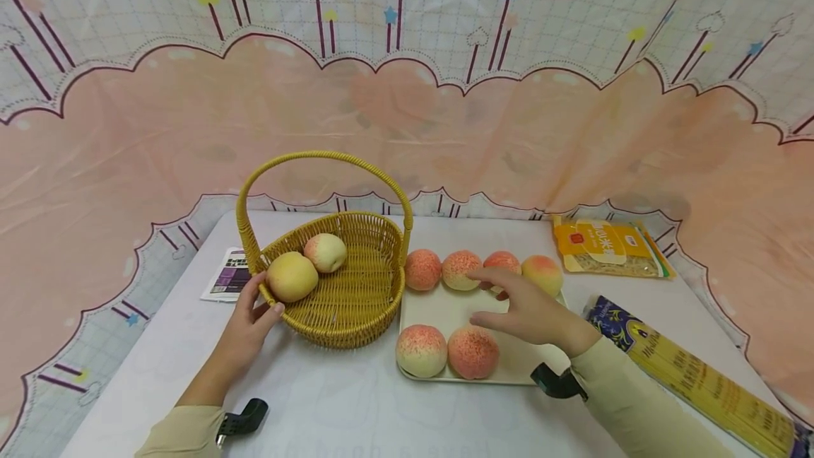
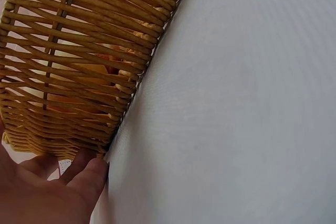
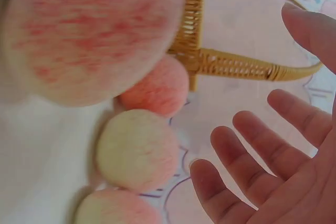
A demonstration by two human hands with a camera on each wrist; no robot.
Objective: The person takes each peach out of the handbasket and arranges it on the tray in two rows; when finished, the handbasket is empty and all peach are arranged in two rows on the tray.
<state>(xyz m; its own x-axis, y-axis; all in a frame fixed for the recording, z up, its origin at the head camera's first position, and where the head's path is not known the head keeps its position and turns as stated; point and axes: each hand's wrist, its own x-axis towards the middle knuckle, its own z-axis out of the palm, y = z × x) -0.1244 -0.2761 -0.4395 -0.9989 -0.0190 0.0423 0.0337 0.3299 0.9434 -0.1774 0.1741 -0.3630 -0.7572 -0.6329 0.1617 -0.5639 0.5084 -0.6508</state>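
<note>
A yellow wicker basket (image 1: 356,288) with a tall arched handle holds a yellow peach (image 1: 292,277) and a cream-and-pink peach (image 1: 325,253). My left hand (image 1: 248,324) touches the outside of its left end, thumb and fingers spread against the wicker; the left wrist view shows the fingertips low on the basket wall. Over the cream tray (image 1: 445,308), my right hand (image 1: 528,309) hovers with fingers spread and nothing held. Two pink-speckled peaches, a paler left one (image 1: 422,350) and a redder right one (image 1: 473,352), sit along the tray's front. Several more peaches (image 1: 422,269) line its back edge.
At the back right lies an orange-and-clear food bag (image 1: 613,249). A long yellow-and-blue pasta packet (image 1: 699,373) stretches along the right side. Behind the basket's left end is a white-and-purple packet (image 1: 230,276). A patterned curtain (image 1: 407,126) hangs behind the table.
</note>
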